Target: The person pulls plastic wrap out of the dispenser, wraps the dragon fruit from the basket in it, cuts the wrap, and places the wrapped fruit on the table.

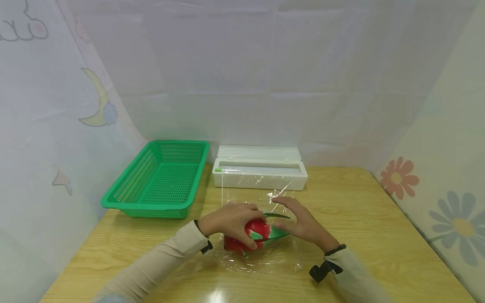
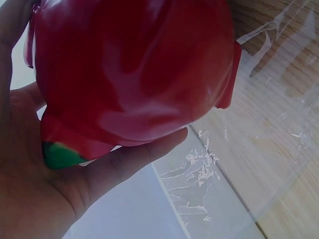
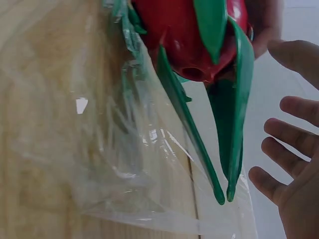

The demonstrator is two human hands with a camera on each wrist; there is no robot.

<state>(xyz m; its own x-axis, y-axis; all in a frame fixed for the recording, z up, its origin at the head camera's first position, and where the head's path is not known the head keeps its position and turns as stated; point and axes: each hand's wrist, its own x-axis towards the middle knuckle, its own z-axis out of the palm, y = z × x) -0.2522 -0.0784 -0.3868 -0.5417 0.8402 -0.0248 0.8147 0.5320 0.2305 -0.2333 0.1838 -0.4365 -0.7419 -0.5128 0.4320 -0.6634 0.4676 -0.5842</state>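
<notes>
A red dragon fruit point(image 1: 258, 229) with green leafy tips lies tilted over a sheet of clear cling film point(image 1: 261, 265) on the table. My left hand point(image 1: 233, 222) grips its rounded body, with thumb and fingers around the sides. In the left wrist view the smooth red skin of the dragon fruit point(image 2: 134, 74) fills much of the picture. My right hand point(image 1: 305, 225) is beside the leafy end, fingers spread. The right wrist view shows long green leaves point(image 3: 237, 109) pointing away from the body, with the right hand point(image 3: 299, 184) apart from them.
A green perforated basket point(image 1: 147, 206) stands at the back left. Behind the hands is a white cling film box point(image 1: 261, 181), lid raised, with a small green piece point(image 1: 218, 170) on its edge. Patterned cloth point(image 1: 246, 84) hangs around the wooden table point(image 1: 360, 235).
</notes>
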